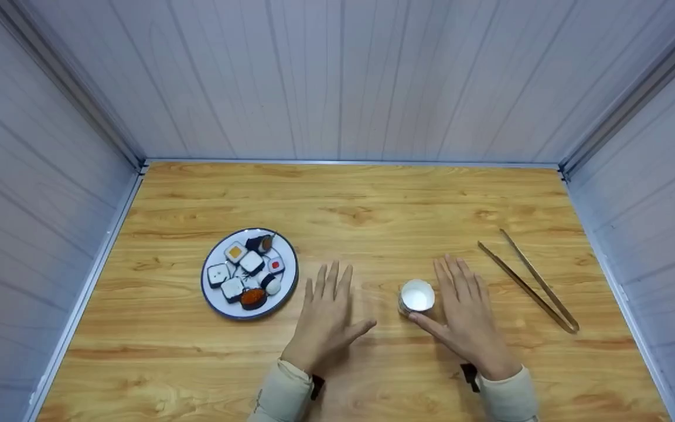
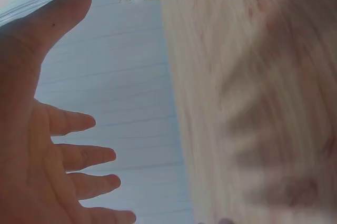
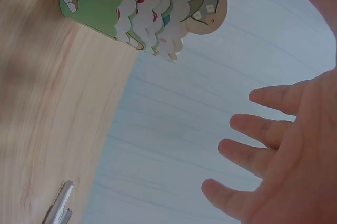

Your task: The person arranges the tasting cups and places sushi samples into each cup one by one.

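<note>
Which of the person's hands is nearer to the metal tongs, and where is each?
Right. The right hand is just left of the tongs; the left hand is farther left, beyond the cup, near the plate.

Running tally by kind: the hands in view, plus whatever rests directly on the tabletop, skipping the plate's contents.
Hands: 2 (left hand, right hand)
Plate: 1
Stack of paper cups: 1, cups within it not countable
Tongs: 1
Total: 5

An open lane ran along the far edge of the wooden tabletop (image 1: 349, 193); obstacles were a sushi plate (image 1: 288, 281) toward the left edge, metal tongs (image 1: 548, 309) toward the right and stacked paper cups (image 1: 417, 296) between.
</note>
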`<act>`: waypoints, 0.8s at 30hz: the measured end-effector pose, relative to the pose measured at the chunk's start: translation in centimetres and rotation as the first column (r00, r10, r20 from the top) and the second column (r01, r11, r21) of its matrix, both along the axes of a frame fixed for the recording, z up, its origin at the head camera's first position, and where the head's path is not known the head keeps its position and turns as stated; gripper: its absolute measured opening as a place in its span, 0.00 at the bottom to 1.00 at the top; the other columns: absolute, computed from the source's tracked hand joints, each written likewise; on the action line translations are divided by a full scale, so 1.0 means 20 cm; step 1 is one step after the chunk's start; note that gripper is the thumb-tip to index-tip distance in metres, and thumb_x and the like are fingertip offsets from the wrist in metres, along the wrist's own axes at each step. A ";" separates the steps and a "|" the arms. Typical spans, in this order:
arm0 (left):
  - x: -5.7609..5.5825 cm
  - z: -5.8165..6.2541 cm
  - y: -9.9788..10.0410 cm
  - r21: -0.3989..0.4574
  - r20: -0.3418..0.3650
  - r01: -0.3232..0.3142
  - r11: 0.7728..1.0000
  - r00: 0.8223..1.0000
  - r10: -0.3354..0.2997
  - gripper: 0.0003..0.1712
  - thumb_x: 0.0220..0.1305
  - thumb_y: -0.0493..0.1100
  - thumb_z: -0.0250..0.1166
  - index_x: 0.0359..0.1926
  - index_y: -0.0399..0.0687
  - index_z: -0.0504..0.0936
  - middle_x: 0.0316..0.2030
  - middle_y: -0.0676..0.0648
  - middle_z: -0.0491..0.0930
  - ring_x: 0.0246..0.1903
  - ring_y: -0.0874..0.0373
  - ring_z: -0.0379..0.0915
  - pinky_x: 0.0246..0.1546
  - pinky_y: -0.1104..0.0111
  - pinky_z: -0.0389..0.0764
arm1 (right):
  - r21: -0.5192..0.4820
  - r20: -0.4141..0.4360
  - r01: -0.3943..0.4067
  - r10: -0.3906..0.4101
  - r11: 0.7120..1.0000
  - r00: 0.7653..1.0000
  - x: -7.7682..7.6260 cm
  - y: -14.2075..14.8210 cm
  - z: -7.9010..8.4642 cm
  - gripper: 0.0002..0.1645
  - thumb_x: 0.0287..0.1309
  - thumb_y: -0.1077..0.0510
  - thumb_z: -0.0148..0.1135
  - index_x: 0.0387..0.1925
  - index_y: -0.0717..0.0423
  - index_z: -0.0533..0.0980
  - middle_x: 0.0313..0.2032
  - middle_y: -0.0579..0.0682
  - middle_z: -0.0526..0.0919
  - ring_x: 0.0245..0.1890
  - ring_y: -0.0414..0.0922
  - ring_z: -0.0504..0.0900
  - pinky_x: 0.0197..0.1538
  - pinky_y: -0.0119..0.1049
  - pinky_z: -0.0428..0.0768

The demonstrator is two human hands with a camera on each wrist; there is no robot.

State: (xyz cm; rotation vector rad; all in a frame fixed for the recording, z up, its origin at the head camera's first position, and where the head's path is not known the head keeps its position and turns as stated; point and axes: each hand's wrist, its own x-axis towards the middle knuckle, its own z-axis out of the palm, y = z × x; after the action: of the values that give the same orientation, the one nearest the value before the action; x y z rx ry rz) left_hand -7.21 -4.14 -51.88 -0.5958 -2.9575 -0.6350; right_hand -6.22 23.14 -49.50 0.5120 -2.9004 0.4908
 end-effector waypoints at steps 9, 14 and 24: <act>-0.04 -0.12 0.14 0.287 0.186 0.025 0.957 0.979 -0.081 0.60 0.58 0.65 0.71 0.76 0.33 0.53 0.73 0.34 0.57 0.72 0.44 0.53 0.68 0.54 0.63 | -0.070 -0.052 -0.071 0.068 0.995 0.996 0.01 0.01 -0.01 0.55 0.56 0.38 0.72 0.73 0.65 0.60 0.73 0.67 0.55 0.73 0.64 0.54 0.69 0.63 0.59; -0.06 -0.17 0.25 0.344 0.216 0.049 0.938 0.968 -0.130 0.60 0.58 0.64 0.71 0.77 0.35 0.53 0.73 0.37 0.57 0.71 0.45 0.55 0.69 0.56 0.63 | -0.072 -0.085 -0.099 0.093 0.992 0.992 0.00 0.02 -0.02 0.50 0.56 0.42 0.73 0.71 0.64 0.64 0.72 0.67 0.59 0.70 0.64 0.58 0.64 0.66 0.64; -0.08 -0.22 0.39 0.363 0.145 0.071 0.929 0.981 -0.132 0.54 0.59 0.60 0.72 0.75 0.38 0.58 0.69 0.39 0.67 0.67 0.48 0.64 0.65 0.58 0.68 | -0.023 -0.109 -0.130 0.127 0.991 0.986 0.00 0.03 -0.06 0.29 0.54 0.52 0.76 0.56 0.59 0.80 0.66 0.67 0.67 0.64 0.66 0.67 0.52 0.67 0.75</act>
State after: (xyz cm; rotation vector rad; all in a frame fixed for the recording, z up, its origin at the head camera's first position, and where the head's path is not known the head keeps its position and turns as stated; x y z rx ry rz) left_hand -8.91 3.57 -56.27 -0.6915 -2.8563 -1.2565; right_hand -6.19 23.74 -50.77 0.7024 -2.7653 0.5073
